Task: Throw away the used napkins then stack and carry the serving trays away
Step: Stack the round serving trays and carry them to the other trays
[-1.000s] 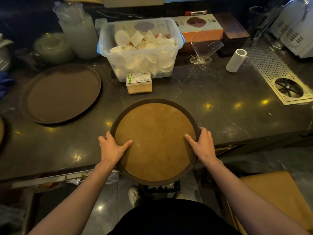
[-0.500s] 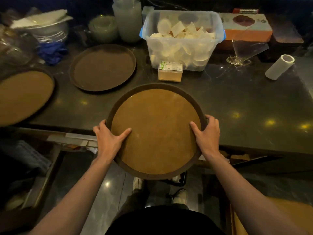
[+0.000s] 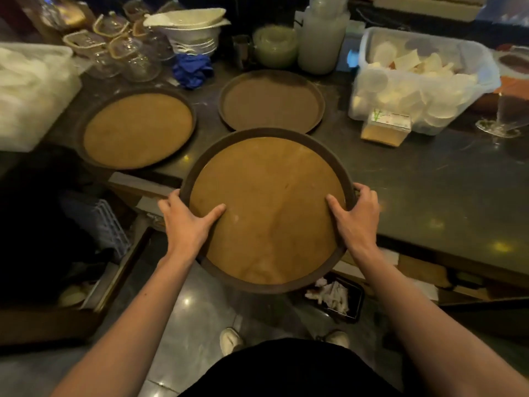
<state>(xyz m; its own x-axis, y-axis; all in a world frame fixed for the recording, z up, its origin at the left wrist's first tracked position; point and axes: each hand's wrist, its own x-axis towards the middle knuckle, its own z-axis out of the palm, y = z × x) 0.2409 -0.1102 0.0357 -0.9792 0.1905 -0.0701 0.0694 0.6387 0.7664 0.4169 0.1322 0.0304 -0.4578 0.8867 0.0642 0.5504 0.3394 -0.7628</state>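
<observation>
I hold a round serving tray point(image 3: 269, 207) with a dark rim and tan cork face, half over the counter's front edge. My left hand point(image 3: 189, 222) grips its left rim, thumb on the face. My right hand point(image 3: 356, 216) grips the right rim the same way. A second tan-faced tray point(image 3: 137, 128) lies on the counter to the left. A third, dark brown tray point(image 3: 272, 101) lies behind the held one. A black bin point(image 3: 337, 299) with crumpled white napkins stands on the floor below the counter.
A clear tub of white paper cups point(image 3: 423, 78) and a small tan box point(image 3: 386, 128) sit at the right. Glasses point(image 3: 120, 50), a stack of white bowls point(image 3: 191, 27), a blue cloth point(image 3: 193, 70) and plastic jars point(image 3: 320, 38) line the back. A white bag point(image 3: 31, 93) fills the far left.
I have carried the held tray leftward along the counter with both hands. The dark brown tray and the second tan tray have come closer and now lie just beyond it.
</observation>
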